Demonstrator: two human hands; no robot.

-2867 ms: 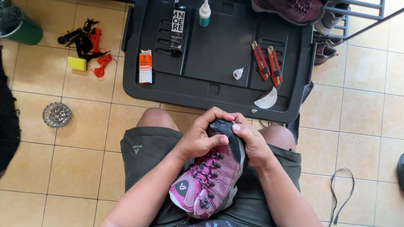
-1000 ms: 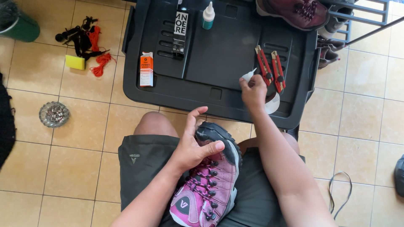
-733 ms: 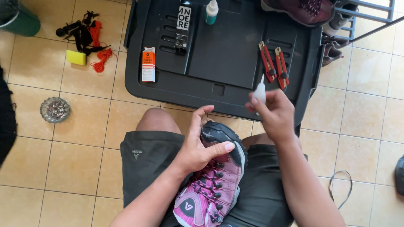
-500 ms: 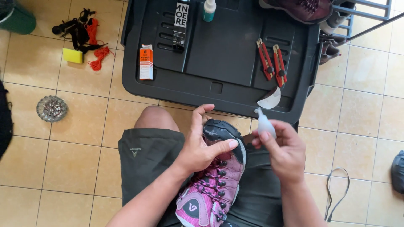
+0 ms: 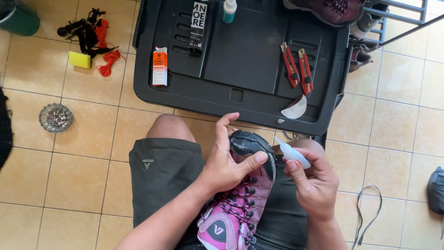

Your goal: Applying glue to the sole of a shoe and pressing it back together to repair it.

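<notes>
Head view | left hand (image 5: 225,167) clasps pink shoe (image 5: 236,208) (black toe) | right hand (image 5: 311,181) pinches white glue tube (image 5: 291,153)

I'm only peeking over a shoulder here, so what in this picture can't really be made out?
- Pink shoe: heel cut off by the head view's bottom edge; left hand covers its side.
- Small white bottle: lower part hidden inside the right hand.
- Dark red shoe: cut off by the top edge.
- Green container: cropped at the corner.
</notes>
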